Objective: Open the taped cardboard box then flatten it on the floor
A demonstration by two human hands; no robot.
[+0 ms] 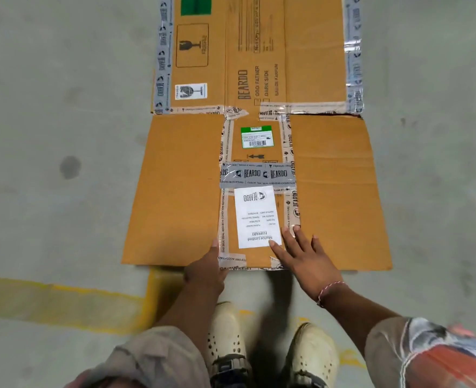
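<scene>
The brown cardboard box [334, 191] lies spread flat on the grey floor, its flaps folded out left and right. Grey and clear printed tape [257, 175] crosses the middle panel, with a white label [256, 217] below it. My left hand [206, 271] rests at the near edge of the cardboard, fingers curled at that edge; whether it grips it I cannot tell. My right hand [304, 256] lies with fingers spread, palm down on the near part of the middle panel beside the white label.
A yellow painted line [63, 301] runs across the concrete floor near my feet. My two white shoes [267, 348] stand just behind the box's near edge. Bare floor lies to the left and right of the cardboard.
</scene>
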